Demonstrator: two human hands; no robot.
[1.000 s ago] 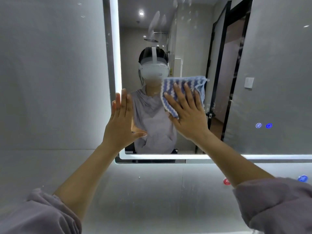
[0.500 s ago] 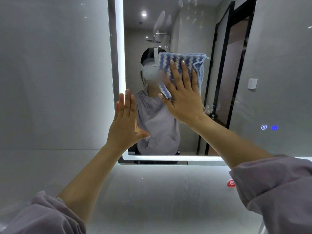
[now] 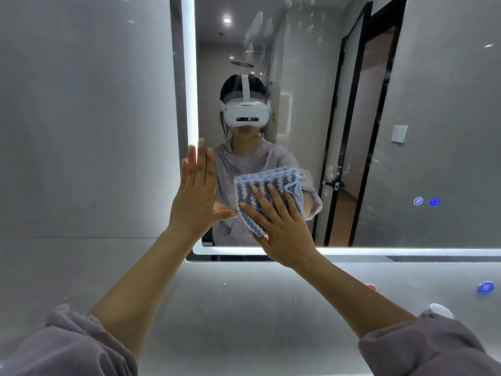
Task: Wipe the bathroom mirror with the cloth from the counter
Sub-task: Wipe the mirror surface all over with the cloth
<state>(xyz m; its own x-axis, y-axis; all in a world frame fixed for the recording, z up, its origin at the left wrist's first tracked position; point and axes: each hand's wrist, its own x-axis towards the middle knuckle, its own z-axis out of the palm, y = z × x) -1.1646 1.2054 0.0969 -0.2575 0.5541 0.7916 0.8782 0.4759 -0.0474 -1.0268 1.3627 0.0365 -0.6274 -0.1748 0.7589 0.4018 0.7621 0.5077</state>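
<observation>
Head view — right hand (image 3: pixel 284 226) presses cloth (image 3: pixel 267 185), mirror (image 3: pixel 433 104)

left hand (image 3: pixel 195 196) flat, right hand (image 3: pixel 282 226) splayed

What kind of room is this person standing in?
Most likely a bathroom: a wall mirror with a lit edge, a shower head reflected in it, and grey tiled walls. The right hand presses a striped cloth on the glass.

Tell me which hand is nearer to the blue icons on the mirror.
Right. The right hand, on the cloth, is left of the icons; the left hand is farther left.
</observation>
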